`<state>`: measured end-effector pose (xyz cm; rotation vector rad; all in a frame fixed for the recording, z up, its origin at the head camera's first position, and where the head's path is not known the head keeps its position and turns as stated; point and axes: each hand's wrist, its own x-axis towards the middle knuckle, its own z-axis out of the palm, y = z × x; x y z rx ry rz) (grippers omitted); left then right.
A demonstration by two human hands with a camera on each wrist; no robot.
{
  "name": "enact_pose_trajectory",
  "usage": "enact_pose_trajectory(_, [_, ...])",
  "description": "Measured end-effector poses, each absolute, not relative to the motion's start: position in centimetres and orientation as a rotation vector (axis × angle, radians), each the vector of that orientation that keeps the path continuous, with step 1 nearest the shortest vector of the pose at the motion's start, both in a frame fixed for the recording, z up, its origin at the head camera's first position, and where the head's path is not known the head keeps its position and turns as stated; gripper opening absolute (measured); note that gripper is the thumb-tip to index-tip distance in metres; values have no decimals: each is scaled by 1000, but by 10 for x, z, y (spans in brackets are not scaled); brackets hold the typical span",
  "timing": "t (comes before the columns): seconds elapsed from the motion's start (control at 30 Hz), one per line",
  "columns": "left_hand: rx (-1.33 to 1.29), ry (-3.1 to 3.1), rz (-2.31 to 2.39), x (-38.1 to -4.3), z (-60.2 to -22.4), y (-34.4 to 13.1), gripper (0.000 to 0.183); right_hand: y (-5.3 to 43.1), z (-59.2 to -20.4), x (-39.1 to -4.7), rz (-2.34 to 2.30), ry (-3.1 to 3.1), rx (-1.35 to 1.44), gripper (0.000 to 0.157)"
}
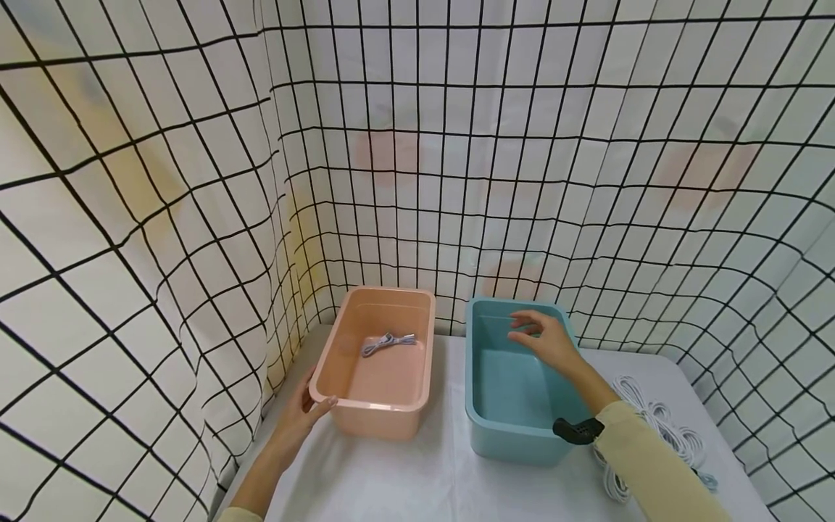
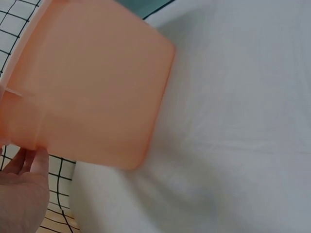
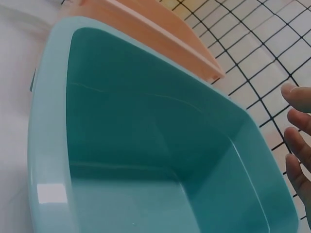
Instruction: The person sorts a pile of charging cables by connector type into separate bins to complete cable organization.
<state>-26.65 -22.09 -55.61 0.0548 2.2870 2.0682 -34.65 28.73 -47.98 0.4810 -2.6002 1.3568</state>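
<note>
Tabletop (image 1: 391, 486), peach bin (image 1: 388, 377) lengthwise toward grid (image 1: 444, 133)

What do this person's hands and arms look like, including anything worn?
The left hand and right hand are both ungloved. On the right, a pale-yellow fabric sleeve shows, with a black, curved piece jutting out near its end; on the left, a matching pale-yellow cuff just shows.

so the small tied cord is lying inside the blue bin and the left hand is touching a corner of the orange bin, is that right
Not quite: the small tied cord lies inside the orange bin, not the blue bin, as the head view shows. The rest is right: the left hand is touching a corner of the orange bin.
</note>
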Motion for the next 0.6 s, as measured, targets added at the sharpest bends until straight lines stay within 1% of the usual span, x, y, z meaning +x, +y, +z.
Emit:
enact_pose_trajectory(0.23, [54, 2289, 2063, -266, -556, -220, 92, 297, -482, -343, 1349, -2605, 462, 50])
enact_pose_trajectory(0.6, [36, 2292, 2054, -265, -556, -221, 93, 320, -487, -331, 1266, -2625, 420, 47])
